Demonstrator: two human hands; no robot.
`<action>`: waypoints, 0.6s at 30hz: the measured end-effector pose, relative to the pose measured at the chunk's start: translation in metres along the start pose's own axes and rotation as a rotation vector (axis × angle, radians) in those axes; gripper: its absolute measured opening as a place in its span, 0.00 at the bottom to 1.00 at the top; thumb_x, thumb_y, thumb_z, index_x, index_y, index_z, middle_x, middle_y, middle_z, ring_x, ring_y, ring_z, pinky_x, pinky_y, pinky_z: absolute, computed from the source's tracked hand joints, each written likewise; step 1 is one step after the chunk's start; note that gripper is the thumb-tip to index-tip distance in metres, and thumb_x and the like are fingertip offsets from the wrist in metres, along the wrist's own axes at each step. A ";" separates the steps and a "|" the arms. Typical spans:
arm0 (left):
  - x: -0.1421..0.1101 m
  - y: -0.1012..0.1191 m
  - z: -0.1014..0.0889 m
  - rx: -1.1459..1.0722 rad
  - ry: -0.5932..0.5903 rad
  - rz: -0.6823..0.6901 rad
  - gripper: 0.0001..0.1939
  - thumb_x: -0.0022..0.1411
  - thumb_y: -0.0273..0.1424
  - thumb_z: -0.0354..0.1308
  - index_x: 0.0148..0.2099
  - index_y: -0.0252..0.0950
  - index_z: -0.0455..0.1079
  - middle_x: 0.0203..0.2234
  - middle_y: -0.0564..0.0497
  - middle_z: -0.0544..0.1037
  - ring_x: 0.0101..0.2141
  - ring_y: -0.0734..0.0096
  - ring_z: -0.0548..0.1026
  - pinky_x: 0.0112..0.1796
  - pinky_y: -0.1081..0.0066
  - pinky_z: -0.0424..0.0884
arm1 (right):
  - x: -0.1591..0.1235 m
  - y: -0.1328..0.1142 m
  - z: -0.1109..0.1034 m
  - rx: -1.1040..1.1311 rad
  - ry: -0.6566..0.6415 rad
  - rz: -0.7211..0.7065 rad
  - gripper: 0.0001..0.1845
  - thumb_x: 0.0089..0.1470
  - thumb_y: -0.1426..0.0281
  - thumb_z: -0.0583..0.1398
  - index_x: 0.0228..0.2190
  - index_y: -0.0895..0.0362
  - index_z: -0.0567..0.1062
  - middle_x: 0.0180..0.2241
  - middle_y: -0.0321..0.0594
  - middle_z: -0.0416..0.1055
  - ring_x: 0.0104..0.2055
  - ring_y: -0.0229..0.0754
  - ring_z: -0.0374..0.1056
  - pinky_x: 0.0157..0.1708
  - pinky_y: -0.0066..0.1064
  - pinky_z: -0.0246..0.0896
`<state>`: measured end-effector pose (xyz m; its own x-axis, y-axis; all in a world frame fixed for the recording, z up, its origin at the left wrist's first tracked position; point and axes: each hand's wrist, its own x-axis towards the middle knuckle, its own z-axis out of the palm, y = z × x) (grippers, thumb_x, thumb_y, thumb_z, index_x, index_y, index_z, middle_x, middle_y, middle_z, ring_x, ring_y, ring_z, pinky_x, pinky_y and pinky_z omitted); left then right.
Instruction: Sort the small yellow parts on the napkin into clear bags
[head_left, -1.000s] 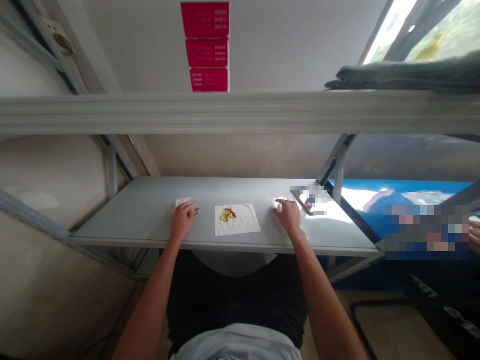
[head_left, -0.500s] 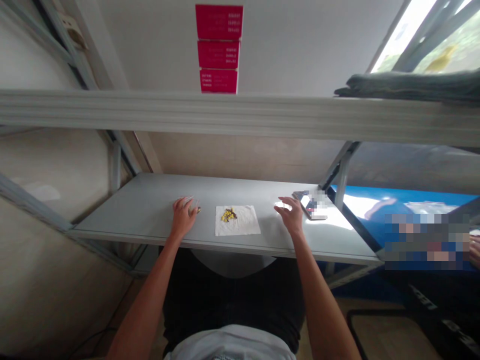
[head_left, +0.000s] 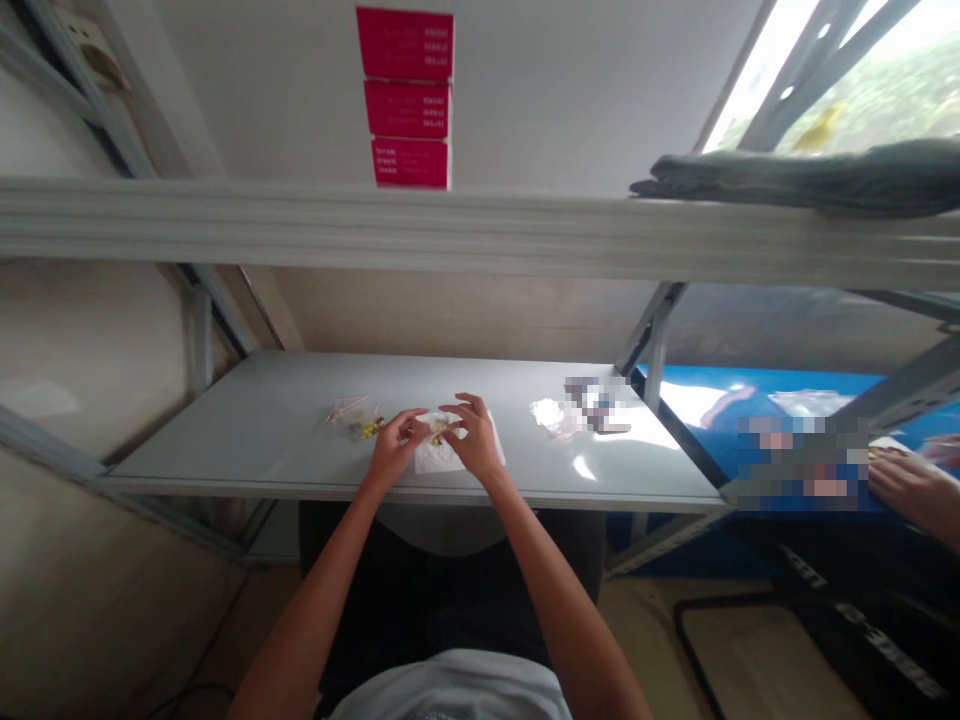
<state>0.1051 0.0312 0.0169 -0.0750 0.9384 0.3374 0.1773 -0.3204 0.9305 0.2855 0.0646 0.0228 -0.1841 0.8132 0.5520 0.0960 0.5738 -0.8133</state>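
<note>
My left hand [head_left: 395, 447] is at the left edge of a white paper napkin [head_left: 439, 462], fingers bent in toward the thumb. Anything pinched there is too small to make out. Over the napkin's right part is my right hand [head_left: 474, 437], its fingers and thumb apart around a few small yellow pieces [head_left: 439, 428]. Part of the napkin and the pieces are hidden by my hands. Just left of my left hand lies a clear plastic bag [head_left: 346, 413] with more yellow pieces [head_left: 370, 429] at its near end.
Crumpled clear plastic [head_left: 553, 415] lies right of the napkin, beside a partly blurred phone-like object [head_left: 611, 425]. A shelf beam [head_left: 465, 235] crosses above the grey table [head_left: 247, 430], carrying red boxes [head_left: 409, 110] and dark folded cloth [head_left: 787, 180]. Another person's hand [head_left: 911, 490] is at the blue table.
Both my hands have moved inward to the napkin, the left from the plastic bag, the right from the crumpled plastic. Bag and plastic now show uncovered. The view has shifted slightly right.
</note>
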 end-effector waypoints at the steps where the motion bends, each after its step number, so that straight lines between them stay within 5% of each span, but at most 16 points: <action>1: 0.000 -0.001 0.001 -0.039 0.026 -0.031 0.24 0.60 0.46 0.65 0.51 0.34 0.76 0.33 0.47 0.82 0.35 0.63 0.81 0.40 0.66 0.76 | -0.003 0.001 0.003 0.054 0.006 0.017 0.18 0.50 0.71 0.68 0.45 0.50 0.82 0.57 0.46 0.62 0.49 0.44 0.71 0.42 0.35 0.78; 4: 0.001 -0.005 0.000 -0.142 0.125 -0.073 0.23 0.58 0.47 0.67 0.46 0.33 0.76 0.28 0.49 0.82 0.29 0.67 0.80 0.36 0.68 0.75 | -0.011 0.004 0.006 0.261 0.094 0.076 0.23 0.49 0.65 0.71 0.48 0.49 0.79 0.60 0.45 0.62 0.55 0.47 0.70 0.45 0.36 0.77; 9: -0.001 -0.002 -0.002 -0.195 0.177 -0.059 0.26 0.61 0.48 0.64 0.52 0.34 0.72 0.31 0.48 0.83 0.25 0.70 0.78 0.32 0.71 0.74 | -0.020 0.005 0.012 0.428 0.263 0.128 0.28 0.50 0.62 0.72 0.51 0.50 0.74 0.59 0.46 0.65 0.55 0.48 0.71 0.45 0.39 0.78; 18: -0.002 -0.010 -0.002 -0.001 0.099 0.014 0.25 0.66 0.48 0.58 0.57 0.36 0.68 0.43 0.43 0.82 0.30 0.67 0.80 0.32 0.68 0.77 | -0.023 0.001 0.017 0.428 0.188 0.231 0.32 0.47 0.65 0.71 0.54 0.51 0.71 0.39 0.37 0.74 0.39 0.40 0.75 0.42 0.35 0.77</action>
<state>0.1011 0.0320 0.0073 -0.1695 0.9163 0.3628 0.1782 -0.3336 0.9257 0.2736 0.0447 0.0066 -0.0226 0.9398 0.3409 -0.3023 0.3186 -0.8984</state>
